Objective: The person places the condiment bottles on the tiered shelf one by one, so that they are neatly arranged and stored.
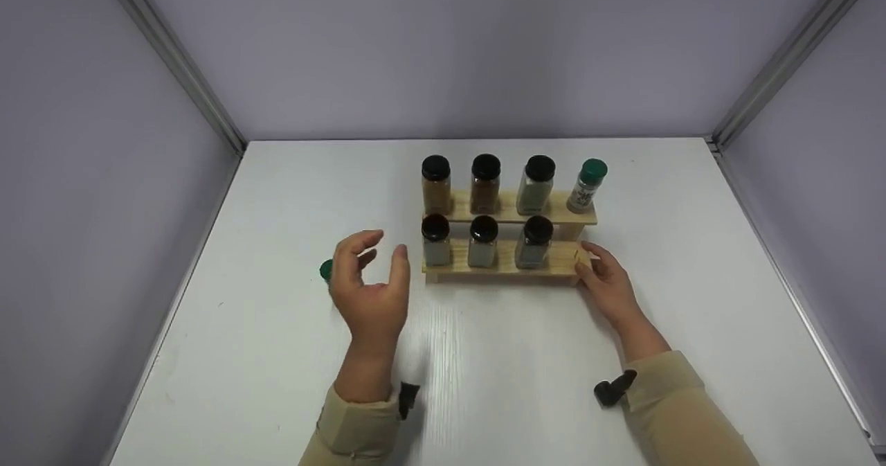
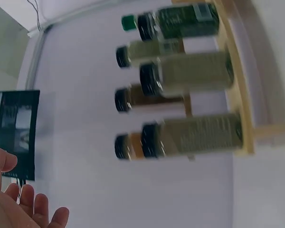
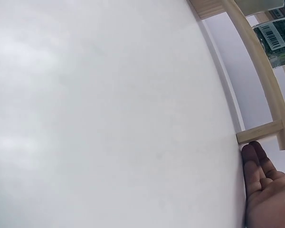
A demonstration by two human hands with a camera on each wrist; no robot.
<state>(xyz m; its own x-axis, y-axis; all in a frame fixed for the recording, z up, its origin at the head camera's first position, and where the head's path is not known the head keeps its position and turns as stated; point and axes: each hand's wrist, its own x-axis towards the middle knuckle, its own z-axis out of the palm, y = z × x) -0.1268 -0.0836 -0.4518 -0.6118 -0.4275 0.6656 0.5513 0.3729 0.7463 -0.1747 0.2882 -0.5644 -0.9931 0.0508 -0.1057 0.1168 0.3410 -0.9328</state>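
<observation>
A two-tier wooden spice rack (image 1: pixel 509 266) stands on the white table. My right hand (image 1: pixel 609 287) grips the right end of its lower shelf, thumb on the near side; in the right wrist view its fingers (image 3: pixel 251 164) are beside the rack's leg. Raised left of the rack, my left hand (image 1: pixel 370 293) has spread, curved fingers and holds nothing. Past it, a green cap (image 1: pixel 325 270) shows, the rest hidden by the hand. The lower shelf carries three black-capped spice jars (image 1: pixel 482 243). On the upper shelf stand three more black-capped jars (image 1: pixel 485 185) and a smaller green-capped shaker (image 1: pixel 586 187).
Pale panels (image 1: pixel 443 50) enclose the table (image 1: pixel 277 383) at the back and sides, joined by metal posts (image 1: pixel 173 57). The left wrist view also takes in a dark screen (image 2: pixel 26 156) beyond the left hand. Black wrist gear (image 1: pixel 612 390) sits at the sleeves.
</observation>
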